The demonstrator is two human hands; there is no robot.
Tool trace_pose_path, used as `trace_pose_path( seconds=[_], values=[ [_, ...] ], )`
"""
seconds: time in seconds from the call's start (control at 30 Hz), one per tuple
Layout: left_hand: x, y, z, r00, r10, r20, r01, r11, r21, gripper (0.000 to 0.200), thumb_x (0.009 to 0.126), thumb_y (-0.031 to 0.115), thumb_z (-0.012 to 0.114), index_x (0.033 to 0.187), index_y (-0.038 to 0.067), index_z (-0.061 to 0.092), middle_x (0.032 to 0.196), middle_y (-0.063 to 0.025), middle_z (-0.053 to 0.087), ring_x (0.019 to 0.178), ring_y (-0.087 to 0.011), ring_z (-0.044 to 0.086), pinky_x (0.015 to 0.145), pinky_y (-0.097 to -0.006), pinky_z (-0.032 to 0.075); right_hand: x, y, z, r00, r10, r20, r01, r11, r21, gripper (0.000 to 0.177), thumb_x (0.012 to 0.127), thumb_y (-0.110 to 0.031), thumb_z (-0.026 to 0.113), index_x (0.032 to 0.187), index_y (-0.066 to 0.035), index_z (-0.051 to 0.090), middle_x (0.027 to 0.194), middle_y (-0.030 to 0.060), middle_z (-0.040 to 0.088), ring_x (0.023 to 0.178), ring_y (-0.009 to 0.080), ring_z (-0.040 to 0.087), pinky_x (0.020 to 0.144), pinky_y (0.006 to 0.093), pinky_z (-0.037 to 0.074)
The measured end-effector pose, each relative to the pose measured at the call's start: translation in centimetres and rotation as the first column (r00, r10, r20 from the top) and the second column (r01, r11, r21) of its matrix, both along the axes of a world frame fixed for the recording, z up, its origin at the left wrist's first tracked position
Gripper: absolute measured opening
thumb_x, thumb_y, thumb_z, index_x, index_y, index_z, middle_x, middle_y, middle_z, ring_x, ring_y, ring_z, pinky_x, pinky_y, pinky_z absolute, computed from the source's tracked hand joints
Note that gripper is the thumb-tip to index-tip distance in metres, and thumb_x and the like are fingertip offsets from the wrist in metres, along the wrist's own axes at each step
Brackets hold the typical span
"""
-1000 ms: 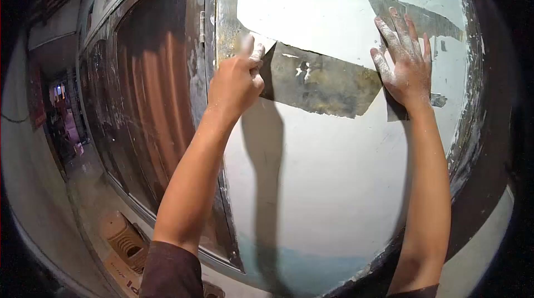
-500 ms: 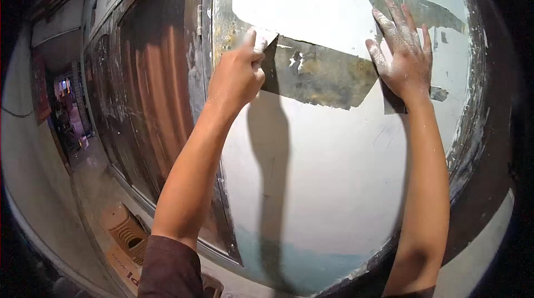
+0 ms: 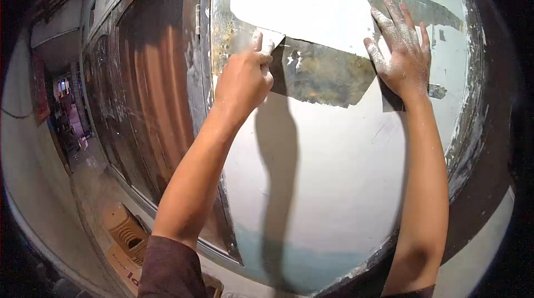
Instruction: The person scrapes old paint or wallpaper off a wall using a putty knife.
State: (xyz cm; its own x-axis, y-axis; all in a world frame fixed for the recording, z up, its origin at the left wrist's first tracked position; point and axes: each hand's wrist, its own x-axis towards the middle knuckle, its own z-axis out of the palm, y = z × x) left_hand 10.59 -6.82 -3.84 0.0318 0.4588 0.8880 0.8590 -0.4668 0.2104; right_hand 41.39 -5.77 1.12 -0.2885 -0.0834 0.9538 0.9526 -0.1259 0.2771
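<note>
My left hand point(image 3: 245, 78) is closed at the upper edge of a bare, stained patch point(image 3: 328, 73) on the wall, its fingers whitened with dust. At its fingertips a pale, pointed corner point(image 3: 272, 36) stands over a dark shadow; I cannot tell whether it is a thin blade or a lifted flap of the white coating. My right hand point(image 3: 405, 56), also dusty, lies against the wall with its fingers spread, beside a grey bare strip point(image 3: 428, 9). White coating point(image 3: 295, 6) covers the wall around both hands.
A dark wooden door or shutter point(image 3: 150, 75) with a reddish-brown curtain behind it stands to the left. Lower left on the floor are a brown plastic stool point(image 3: 125, 228) and a printed cardboard piece point(image 3: 122, 264). A rough, dark edge point(image 3: 470, 125) borders the wall at right.
My left hand has shifted slightly to the right along the patch's upper edge, and the pale corner and the arm's shadow with it. My right hand stays in place on the wall.
</note>
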Motion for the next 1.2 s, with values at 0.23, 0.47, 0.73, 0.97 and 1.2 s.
trace_pose_path(
  seconds=[0.23, 0.47, 0.73, 0.97, 1.2],
  values=[
    [0.2, 1.1, -0.6, 0.999, -0.021, 0.028, 0.019, 0.998, 0.065, 0.029, 0.084, 0.008, 0.062, 0.106, 0.008, 0.08, 0.113, -0.0189, 0.073, 0.102, -0.0419, 0.069, 0.093, -0.0499, 0.055, -0.1, -0.1, 0.1, 1.0, 0.014, 0.004, -0.014, 1.0, 0.013, 0.055, 0.097, -0.053, 0.059, 0.148, -0.036, 0.053, 0.166, -0.0075, 0.037, 0.155, 0.0185, 0.028, 0.128, 0.0519, 0.015],
    [1.2, 0.5, -1.6, 0.997, -0.049, 0.067, 0.045, 0.997, 0.061, 0.029, 0.086, 0.008, 0.061, 0.108, 0.009, 0.08, 0.124, -0.0204, 0.07, 0.103, -0.0439, 0.069, 0.092, -0.0524, 0.054, 0.0, -0.4, 0.2, 1.0, 0.004, -0.006, -0.004, 1.0, -0.016, 0.055, 0.098, -0.051, 0.059, 0.15, -0.034, 0.052, 0.167, -0.0066, 0.036, 0.156, 0.0188, 0.027, 0.128, 0.0516, 0.016],
    [3.1, -0.1, -2.2, 0.999, -0.044, 0.024, 0.042, 0.993, 0.107, 0.026, 0.081, 0.008, 0.066, 0.104, 0.007, 0.079, 0.112, -0.0208, 0.072, 0.099, -0.0432, 0.07, 0.088, -0.0521, 0.056, 0.1, -0.1, 0.1, 0.999, 0.042, 0.014, -0.042, 0.999, 0.021, 0.054, 0.095, -0.052, 0.062, 0.146, -0.034, 0.056, 0.164, -0.0067, 0.041, 0.154, 0.0188, 0.031, 0.128, 0.0508, 0.016],
    [3.8, -1.2, -1.0, 0.998, -0.033, 0.053, 0.035, 0.999, -0.038, 0.028, 0.09, 0.007, 0.057, 0.109, 0.006, 0.077, 0.149, -0.0117, 0.054, 0.113, -0.0396, 0.067, 0.096, -0.0452, 0.054, 0.2, -0.1, 0.2, 0.998, 0.056, 0.016, -0.056, 0.998, 0.033, 0.052, 0.095, -0.052, 0.063, 0.144, -0.035, 0.057, 0.163, -0.0059, 0.042, 0.153, 0.0189, 0.033, 0.127, 0.0508, 0.018],
    [5.1, -1.5, -1.5, 0.999, -0.028, 0.039, 0.027, 0.999, 0.026, 0.035, 0.086, 0.002, 0.059, 0.116, 0.005, 0.076, 0.148, -0.0111, 0.057, 0.111, -0.0388, 0.068, 0.097, -0.0449, 0.055, 0.2, 0.2, 0.2, 0.998, 0.059, 0.012, -0.059, 0.998, 0.038, 0.052, 0.095, -0.052, 0.063, 0.143, -0.036, 0.058, 0.163, -0.0063, 0.042, 0.153, 0.0187, 0.033, 0.127, 0.0524, 0.019]
  ],
)
